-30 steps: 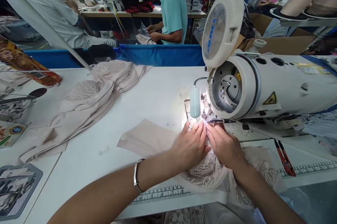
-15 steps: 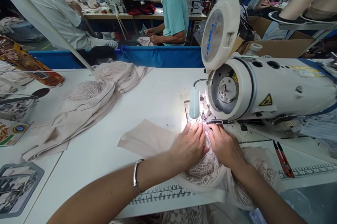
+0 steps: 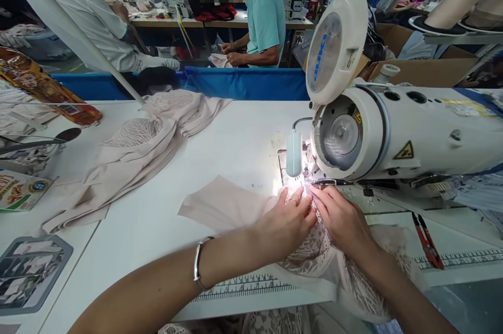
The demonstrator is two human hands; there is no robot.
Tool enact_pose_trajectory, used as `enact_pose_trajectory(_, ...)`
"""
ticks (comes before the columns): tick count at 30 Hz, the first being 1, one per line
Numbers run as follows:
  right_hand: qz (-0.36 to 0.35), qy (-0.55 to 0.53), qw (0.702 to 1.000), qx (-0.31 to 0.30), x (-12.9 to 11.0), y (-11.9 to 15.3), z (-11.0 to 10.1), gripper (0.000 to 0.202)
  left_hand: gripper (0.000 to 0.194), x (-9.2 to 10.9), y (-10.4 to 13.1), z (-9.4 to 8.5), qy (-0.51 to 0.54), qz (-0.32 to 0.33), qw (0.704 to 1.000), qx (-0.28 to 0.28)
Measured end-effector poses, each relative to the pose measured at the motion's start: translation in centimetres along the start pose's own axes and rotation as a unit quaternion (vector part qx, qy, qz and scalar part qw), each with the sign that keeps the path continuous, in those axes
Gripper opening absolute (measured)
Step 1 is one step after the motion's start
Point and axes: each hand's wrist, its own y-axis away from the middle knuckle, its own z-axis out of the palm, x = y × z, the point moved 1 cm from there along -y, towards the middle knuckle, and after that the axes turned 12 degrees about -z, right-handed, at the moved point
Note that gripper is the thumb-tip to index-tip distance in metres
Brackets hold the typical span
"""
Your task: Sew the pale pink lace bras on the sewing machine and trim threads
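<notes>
Beige lace fabric (image 3: 314,250) lies under both hands at the lit needle area of a white sewing machine (image 3: 424,130). My left hand (image 3: 285,221), with a ring and a silver bracelet, rests on the fabric left of the seam, its fingers bent and slightly apart. My right hand (image 3: 341,216) pinches the fabric's edge close to the presser foot, thumb and fingers together. A plain beige panel (image 3: 220,203) of the cloth spreads left over the white table. A small lamp (image 3: 293,154) stands beside the needle, whose tip is hard to make out.
More beige lace pieces (image 3: 137,151) lie at the left, near a bottle (image 3: 47,88) and a grey-rimmed tray (image 3: 63,276). Red snips (image 3: 429,245) rest at the right by a printed ruler (image 3: 247,288). People work at machines beyond a blue cloth barrier (image 3: 247,82).
My left hand's fingers have spread a little and shifted slightly down from the needle. The wheel inside the machine's open head now looks blurred. The whole view has shifted slightly.
</notes>
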Motion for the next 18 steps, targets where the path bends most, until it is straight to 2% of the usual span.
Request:
enact_pose_trajectory(3, 0.000, 0.012, 1.000, -0.013, 0.2, -0.3, 0.2, 0.039, 0.028, -0.9, -0.3, -0.1, 0.030, 0.005, 1.000, -0.003)
enact_pose_trajectory(7, -0.012, 0.026, 1.000, 0.012, 0.1, -0.7, 0.1, 0.034, 0.022, -2.5, -0.9, -0.8, 0.079, 0.014, 0.997, -0.021)
enact_pose_trajectory(12, -0.025, 0.019, 0.999, 0.009, 0.2, -1.5, 0.2, 0.033, 0.030, -4.2, -1.6, -2.1, 0.123, 0.028, 0.991, -0.035)
enact_pose_trajectory(18, -0.009, -0.018, 1.000, -0.004, 0.5, -1.7, 0.3, 0.033, 0.030, -4.2, -1.7, -2.3, 0.113, 0.011, 0.993, -0.021)
